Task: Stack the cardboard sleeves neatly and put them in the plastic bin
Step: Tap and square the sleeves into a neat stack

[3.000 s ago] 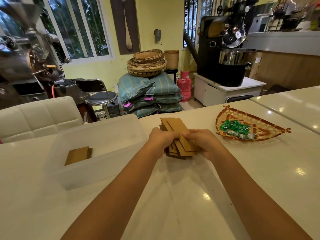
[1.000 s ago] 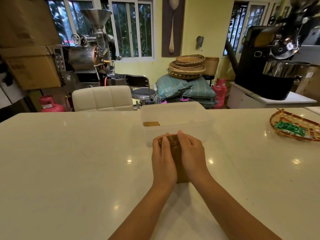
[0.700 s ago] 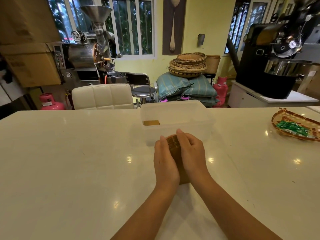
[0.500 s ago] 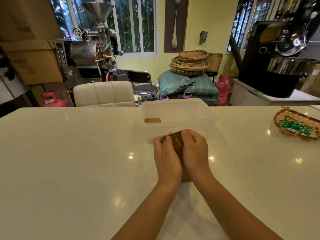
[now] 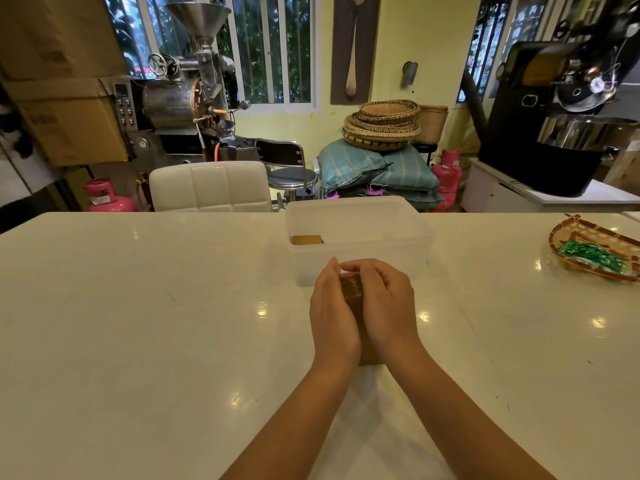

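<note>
On worktop (image 5: 138, 323) centre, just at 6 o'clock of plastic bin (image 5: 360, 233): stack of cardboard sleeves (image 5: 351, 289) standing on edge, pressed between left hand (image 5: 330, 317) and right hand (image 5: 388, 306), both curled shut on its flat sides. One more sleeve (image 5: 306, 240) already inside bin, at its 9 o'clock side. Likely light, stiff, loose-layered, prone to fanning or slipping out. Best gripped on broad faces with firm squeeze, thumb over top edge. Woven tray (image 5: 595, 251) well apart at 3 o'clock.
</note>
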